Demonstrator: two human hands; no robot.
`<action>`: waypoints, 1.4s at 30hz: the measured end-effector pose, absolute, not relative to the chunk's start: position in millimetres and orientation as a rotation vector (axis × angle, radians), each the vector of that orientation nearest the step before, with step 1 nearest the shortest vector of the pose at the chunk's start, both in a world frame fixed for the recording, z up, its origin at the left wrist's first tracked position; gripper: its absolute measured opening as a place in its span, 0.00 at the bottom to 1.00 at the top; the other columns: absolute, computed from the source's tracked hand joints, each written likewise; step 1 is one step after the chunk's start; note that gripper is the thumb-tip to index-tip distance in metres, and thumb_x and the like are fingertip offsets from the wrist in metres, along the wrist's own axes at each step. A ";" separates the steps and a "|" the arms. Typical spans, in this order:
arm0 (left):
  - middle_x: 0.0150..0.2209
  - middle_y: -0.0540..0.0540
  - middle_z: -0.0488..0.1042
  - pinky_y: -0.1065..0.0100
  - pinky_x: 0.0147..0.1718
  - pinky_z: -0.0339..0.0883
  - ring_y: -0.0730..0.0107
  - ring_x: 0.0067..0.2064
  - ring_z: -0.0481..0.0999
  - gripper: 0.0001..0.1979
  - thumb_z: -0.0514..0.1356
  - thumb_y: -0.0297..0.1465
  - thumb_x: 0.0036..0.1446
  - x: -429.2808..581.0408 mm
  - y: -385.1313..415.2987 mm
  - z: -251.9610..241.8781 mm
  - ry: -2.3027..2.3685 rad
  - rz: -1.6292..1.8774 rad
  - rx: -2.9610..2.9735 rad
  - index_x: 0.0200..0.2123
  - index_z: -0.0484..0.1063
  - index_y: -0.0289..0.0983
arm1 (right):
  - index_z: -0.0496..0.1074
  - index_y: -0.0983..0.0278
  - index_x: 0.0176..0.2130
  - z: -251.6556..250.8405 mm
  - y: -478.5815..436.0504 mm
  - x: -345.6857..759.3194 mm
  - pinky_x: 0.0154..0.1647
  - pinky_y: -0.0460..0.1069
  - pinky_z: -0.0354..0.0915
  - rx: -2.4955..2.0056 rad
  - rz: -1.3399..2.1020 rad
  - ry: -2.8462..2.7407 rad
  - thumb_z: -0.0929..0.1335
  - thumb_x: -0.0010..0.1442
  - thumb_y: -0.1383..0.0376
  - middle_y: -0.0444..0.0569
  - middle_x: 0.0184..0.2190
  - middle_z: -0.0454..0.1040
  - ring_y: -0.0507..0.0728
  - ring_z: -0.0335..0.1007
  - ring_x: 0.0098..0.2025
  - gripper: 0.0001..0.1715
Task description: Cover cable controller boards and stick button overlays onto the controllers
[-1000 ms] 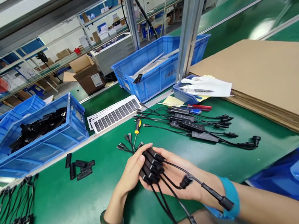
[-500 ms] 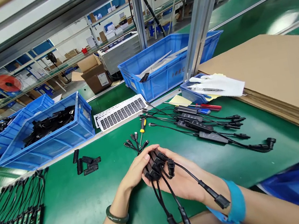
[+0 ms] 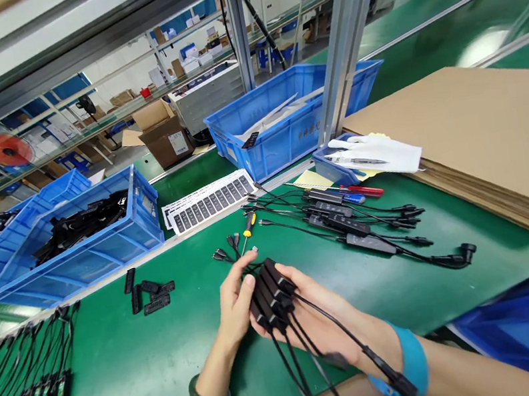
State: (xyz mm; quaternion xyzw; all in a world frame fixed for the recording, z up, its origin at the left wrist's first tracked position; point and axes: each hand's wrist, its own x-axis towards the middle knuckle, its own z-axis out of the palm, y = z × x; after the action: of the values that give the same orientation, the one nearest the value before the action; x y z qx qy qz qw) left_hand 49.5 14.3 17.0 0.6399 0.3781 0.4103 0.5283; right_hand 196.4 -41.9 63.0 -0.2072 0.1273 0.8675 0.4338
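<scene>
A bundle of black cable modules [image 3: 269, 294] lies across the palm of my right hand [image 3: 323, 320], whose fingers curl under them; their cables trail down past my wrist with its blue band. My left hand [image 3: 234, 304], a green bangle on its wrist, presses its fingers against the left side of the bundle. Small plugs [image 3: 226, 248] stick out beyond the modules over the green table [image 3: 121, 370].
More black cable modules [image 3: 361, 229] lie to the right with a yellow-handled screwdriver [image 3: 247, 224]. Blue bins [image 3: 73, 240] [image 3: 282, 120], label sheets [image 3: 209, 200], loose black covers [image 3: 149, 295], cable strips [image 3: 22, 387] at left, stacked cardboard [image 3: 488, 140] at right. Another person's arm at top right.
My hands have shifted a little; the left fingers have slid from over the bundle to its left side, and the trailing connector has dropped lower along my right wrist.
</scene>
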 end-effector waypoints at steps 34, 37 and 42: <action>0.43 0.43 0.80 0.70 0.41 0.76 0.69 0.41 0.80 0.09 0.67 0.22 0.51 325.5 -85.6 56.9 0.474 0.169 0.994 0.37 0.77 0.35 | 0.53 0.66 0.69 62.8 -351.1 475.9 0.54 0.65 0.62 -2.366 0.084 -1.797 0.67 0.57 0.64 0.67 0.58 0.61 0.71 0.61 0.57 0.44; 0.34 0.46 0.80 0.71 0.36 0.76 0.72 0.32 0.79 0.12 0.71 0.23 0.43 375.5 -113.0 31.6 0.421 0.139 1.110 0.33 0.77 0.34 | 0.52 0.70 0.69 16.9 -388.7 508.5 0.54 0.68 0.62 -2.526 -0.025 -1.838 0.69 0.56 0.65 0.70 0.58 0.62 0.74 0.61 0.58 0.46; 0.25 0.50 0.76 0.74 0.25 0.70 0.73 0.26 0.75 0.12 0.72 0.23 0.36 408.7 -131.6 -9.2 0.374 0.093 1.367 0.28 0.76 0.33 | 0.42 0.70 0.71 -34.7 -422.6 515.9 0.55 0.63 0.66 -2.523 0.202 -1.793 0.70 0.59 0.61 0.68 0.59 0.64 0.71 0.65 0.58 0.52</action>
State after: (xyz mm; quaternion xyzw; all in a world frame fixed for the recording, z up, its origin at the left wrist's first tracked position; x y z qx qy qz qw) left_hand 408.7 -131.6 -9.2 0.6276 0.1716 0.0429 0.7582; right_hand 515.9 -422.6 -34.7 -0.8132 -0.5780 0.0651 0.0197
